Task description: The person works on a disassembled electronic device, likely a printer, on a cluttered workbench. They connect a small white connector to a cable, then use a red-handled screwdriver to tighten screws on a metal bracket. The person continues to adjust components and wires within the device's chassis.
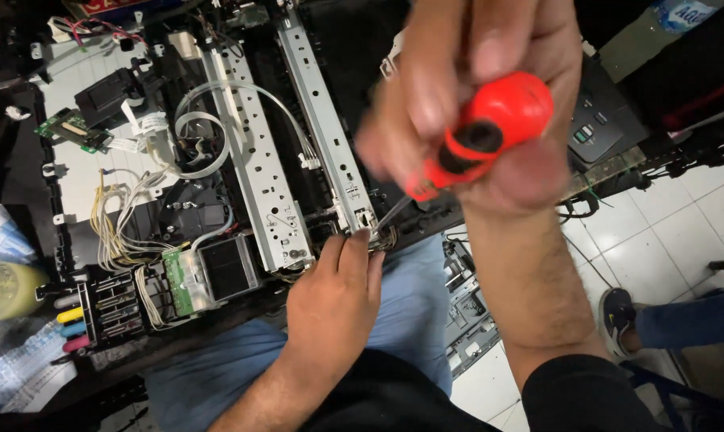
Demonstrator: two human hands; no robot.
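The right hand (478, 112), raised close to the camera at about one o'clock, is closed in a fist around the red-and-black handle of a screwdriver (482, 132); its thin shaft slants down toward seven o'clock to the near end of a metal rail (326, 128) in an opened printer (178, 184). The left hand (334, 300), at six o'clock, lies flat with fingers together, fingertips (354, 244) pressed on the printer's front edge just beside the screwdriver tip. The printer rests on the person's lap.

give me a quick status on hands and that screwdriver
Right hand gripping red-handled screwdriver, tip down at metal rail end. Left hand steadying opened printer edge beside tip. Loose wires crowd the spot.
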